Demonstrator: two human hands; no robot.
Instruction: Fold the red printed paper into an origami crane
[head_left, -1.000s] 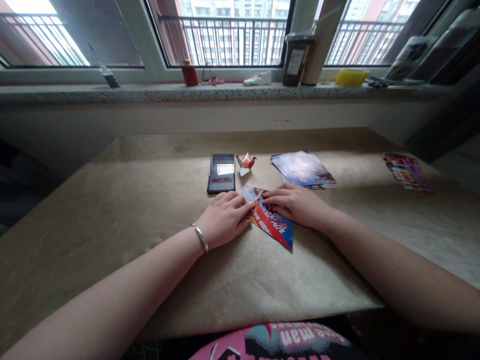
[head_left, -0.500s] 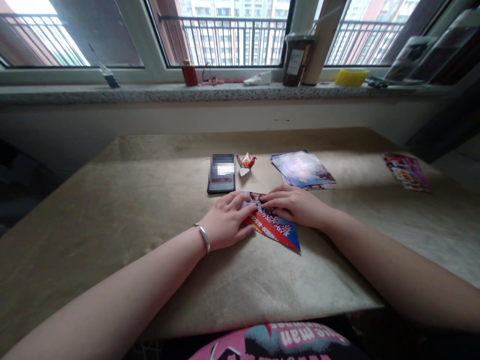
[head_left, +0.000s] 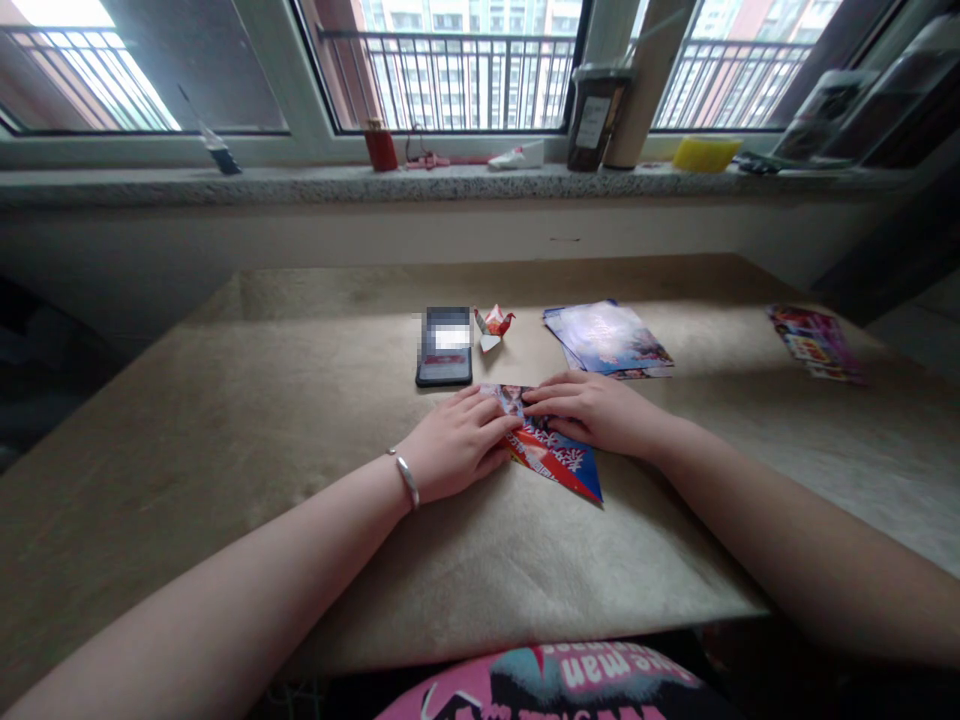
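Observation:
A colourful printed sheet of paper (head_left: pixel 562 458), folded to a pointed shape with a red band and blue edge, lies flat on the table in front of me. My left hand (head_left: pixel 457 445), with a silver bangle at the wrist, rests palm down over its left part, hiding that corner. The fingers of this hand lie on the paper, the thumb drawn in near the index finger. From the right, my right hand (head_left: pixel 596 412) lays its outstretched fingers on the paper's upper part. Just beyond stand a phone (head_left: pixel 443 370) and a small red and white folded paper figure (head_left: pixel 495 325).
Blue-purple printed sheets (head_left: pixel 609 338) are stacked behind my right hand. More red and purple prints (head_left: pixel 814 345) lie at the far right of the table (head_left: pixel 300 400). On the windowsill (head_left: pixel 300 188) are a red bottle (head_left: pixel 381 147), a dark lidded container (head_left: pixel 596 120) and yellow tape (head_left: pixel 705 154).
My left hand has shifted slightly over the paper, its index finger a little further right and its thumb drawn in. The right hand and the paper look almost unchanged.

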